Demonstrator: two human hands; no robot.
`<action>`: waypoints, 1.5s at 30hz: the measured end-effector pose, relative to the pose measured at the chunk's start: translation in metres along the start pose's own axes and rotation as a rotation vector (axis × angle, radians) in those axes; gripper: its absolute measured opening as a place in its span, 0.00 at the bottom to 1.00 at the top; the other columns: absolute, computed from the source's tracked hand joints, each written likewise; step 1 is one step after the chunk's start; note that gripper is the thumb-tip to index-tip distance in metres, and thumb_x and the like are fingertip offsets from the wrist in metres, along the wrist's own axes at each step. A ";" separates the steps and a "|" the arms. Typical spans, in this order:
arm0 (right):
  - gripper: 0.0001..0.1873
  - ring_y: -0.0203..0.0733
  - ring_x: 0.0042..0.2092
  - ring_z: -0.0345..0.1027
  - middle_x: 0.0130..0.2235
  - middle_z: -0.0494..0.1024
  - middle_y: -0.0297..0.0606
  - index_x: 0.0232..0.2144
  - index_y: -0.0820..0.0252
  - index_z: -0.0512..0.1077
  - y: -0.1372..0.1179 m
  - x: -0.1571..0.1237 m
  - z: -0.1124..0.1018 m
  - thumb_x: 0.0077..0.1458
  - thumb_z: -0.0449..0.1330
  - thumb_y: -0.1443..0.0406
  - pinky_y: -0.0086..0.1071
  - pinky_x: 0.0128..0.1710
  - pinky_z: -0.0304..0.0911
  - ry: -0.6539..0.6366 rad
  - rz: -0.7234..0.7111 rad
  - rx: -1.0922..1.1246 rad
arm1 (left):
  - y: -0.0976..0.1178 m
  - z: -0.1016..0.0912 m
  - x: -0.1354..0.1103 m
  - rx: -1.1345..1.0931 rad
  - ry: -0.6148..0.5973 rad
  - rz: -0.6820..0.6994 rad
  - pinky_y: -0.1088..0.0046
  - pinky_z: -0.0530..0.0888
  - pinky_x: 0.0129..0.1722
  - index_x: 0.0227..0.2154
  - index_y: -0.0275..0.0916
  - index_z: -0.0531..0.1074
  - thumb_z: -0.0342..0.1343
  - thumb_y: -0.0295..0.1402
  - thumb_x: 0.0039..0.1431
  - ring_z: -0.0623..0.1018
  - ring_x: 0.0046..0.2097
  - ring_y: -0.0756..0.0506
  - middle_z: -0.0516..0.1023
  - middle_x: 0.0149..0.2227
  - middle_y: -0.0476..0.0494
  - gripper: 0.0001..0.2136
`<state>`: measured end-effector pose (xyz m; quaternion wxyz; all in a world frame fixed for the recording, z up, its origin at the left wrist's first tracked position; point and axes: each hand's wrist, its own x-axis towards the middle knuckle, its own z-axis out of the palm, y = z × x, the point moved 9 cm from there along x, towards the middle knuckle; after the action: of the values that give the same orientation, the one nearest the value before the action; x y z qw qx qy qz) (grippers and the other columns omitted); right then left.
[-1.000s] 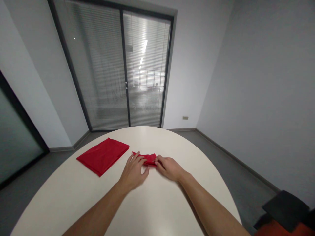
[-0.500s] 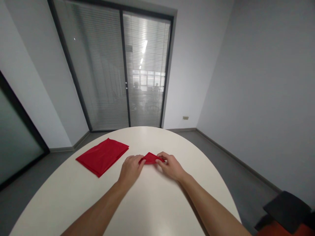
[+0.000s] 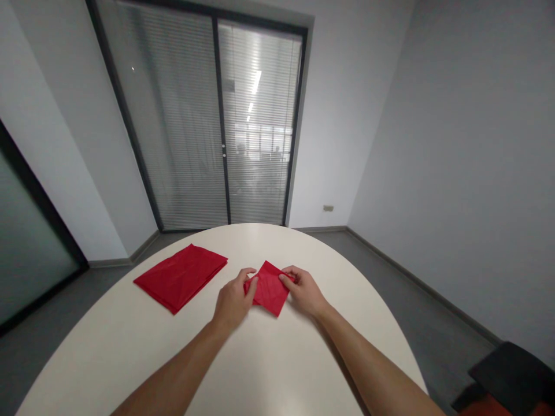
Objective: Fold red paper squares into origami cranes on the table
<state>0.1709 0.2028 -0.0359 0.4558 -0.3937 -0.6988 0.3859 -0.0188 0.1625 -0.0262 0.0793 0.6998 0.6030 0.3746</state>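
Between my hands is a small folded piece of red paper (image 3: 269, 290), roughly square and turned with one corner toward me. It looks thin like tissue, though I cannot be sure of the material. My left hand (image 3: 235, 297) pinches its left side between thumb and fingers. On the right edge, my right hand (image 3: 303, 290) grips it with the thumb on top and the fingers behind. Farther left on the table lies a larger stack of folded red sheets (image 3: 181, 278), flat and touched by neither hand.
The round white table (image 3: 255, 358) lies under both forearms. Behind it stands a glass partition with blinds (image 3: 260, 173) in a dark frame. A black and orange chair (image 3: 511, 375) is at the lower right. A plain wall (image 3: 455, 173) rises on the right.
The red piece in my hands has tipped from a narrow, edge-on shape to show its broad face, with a corner now pointing down toward me. The larger red stack stays put.
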 end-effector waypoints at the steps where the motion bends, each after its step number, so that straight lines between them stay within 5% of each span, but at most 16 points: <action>1: 0.15 0.41 0.35 0.70 0.33 0.79 0.37 0.36 0.61 0.74 0.000 0.000 0.001 0.59 0.59 0.54 0.33 0.38 0.64 -0.007 0.007 -0.005 | 0.000 0.000 0.000 0.009 -0.006 -0.007 0.73 0.67 0.34 0.50 0.45 0.69 0.46 0.38 0.69 0.78 0.33 0.46 0.80 0.33 0.49 0.12; 14: 0.11 0.38 0.30 0.66 0.28 0.76 0.35 0.32 0.60 0.76 0.013 -0.004 0.007 0.59 0.58 0.59 0.30 0.31 0.57 -0.093 0.078 -0.351 | -0.016 0.010 0.004 0.325 -0.126 -0.130 0.68 0.67 0.34 0.49 0.43 0.70 0.49 0.35 0.65 0.81 0.40 0.40 0.82 0.40 0.44 0.12; 22: 0.11 0.40 0.31 0.67 0.30 0.76 0.36 0.41 0.58 0.75 0.008 -0.003 -0.004 0.61 0.57 0.61 0.31 0.32 0.57 0.011 0.089 -0.541 | 0.005 0.000 0.007 0.307 0.076 0.119 0.58 0.69 0.54 0.48 0.38 0.71 0.50 0.26 0.62 0.73 0.56 0.37 0.75 0.54 0.37 0.13; 26: 0.16 0.42 0.34 0.70 0.33 0.77 0.38 0.50 0.59 0.71 0.009 -0.004 -0.005 0.61 0.57 0.63 0.33 0.36 0.61 0.034 0.104 -0.608 | 0.025 0.024 -0.004 0.138 -0.079 0.259 0.59 0.70 0.57 0.53 0.38 0.70 0.48 0.28 0.64 0.74 0.57 0.41 0.74 0.56 0.38 0.16; 29: 0.16 0.46 0.44 0.70 0.41 0.78 0.43 0.50 0.59 0.72 -0.010 -0.005 -0.003 0.59 0.59 0.65 0.37 0.46 0.62 0.039 -0.022 -0.714 | 0.029 0.041 -0.012 0.118 -0.199 0.291 0.58 0.68 0.61 0.55 0.37 0.71 0.48 0.29 0.65 0.73 0.59 0.40 0.74 0.58 0.37 0.17; 34: 0.19 0.47 0.55 0.67 0.55 0.76 0.43 0.55 0.57 0.72 -0.034 -0.016 0.027 0.65 0.53 0.64 0.40 0.58 0.59 -0.166 -0.237 -0.727 | 0.025 0.052 -0.014 0.134 -0.300 0.333 0.59 0.63 0.65 0.60 0.38 0.68 0.44 0.30 0.67 0.68 0.64 0.42 0.70 0.63 0.39 0.20; 45: 0.41 0.60 0.68 0.51 0.68 0.58 0.51 0.66 0.63 0.59 -0.013 -0.028 0.042 0.59 0.57 0.47 0.55 0.66 0.43 -0.372 -0.078 -0.760 | -0.005 0.040 -0.003 0.419 -0.215 0.077 0.44 0.57 0.64 0.61 0.33 0.66 0.45 0.34 0.68 0.62 0.67 0.32 0.64 0.66 0.31 0.22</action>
<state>0.1367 0.1651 -0.0460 0.1587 -0.4309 -0.8760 0.1477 0.0019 0.1743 -0.0589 -0.0183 0.7592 0.6287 0.1673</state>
